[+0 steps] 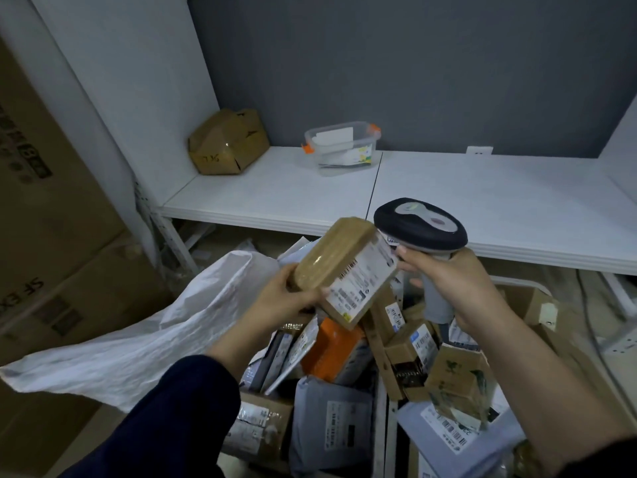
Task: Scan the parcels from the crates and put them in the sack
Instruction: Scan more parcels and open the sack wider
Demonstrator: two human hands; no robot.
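My left hand (281, 298) grips a small brown taped parcel (331, 257) by its lower left end, with its white barcode label (362, 281) facing up and right. My right hand (458, 288) holds a grey and black barcode scanner (420, 224) by its handle, the scanner head just above and to the right of the parcel's label. Both are held above the crates (381, 419), which are full of several boxes and grey mailer bags. The white woven sack (144, 346) lies crumpled to the left, its mouth near my left hand.
A low white shelf (482, 198) runs behind the crates, bearing a crushed cardboard box (227, 143) and a clear plastic tub (341, 146) with orange clips. Large cardboard cartons (51, 236) are stacked on the left. A power strip and cable lie at the far right (620, 343).
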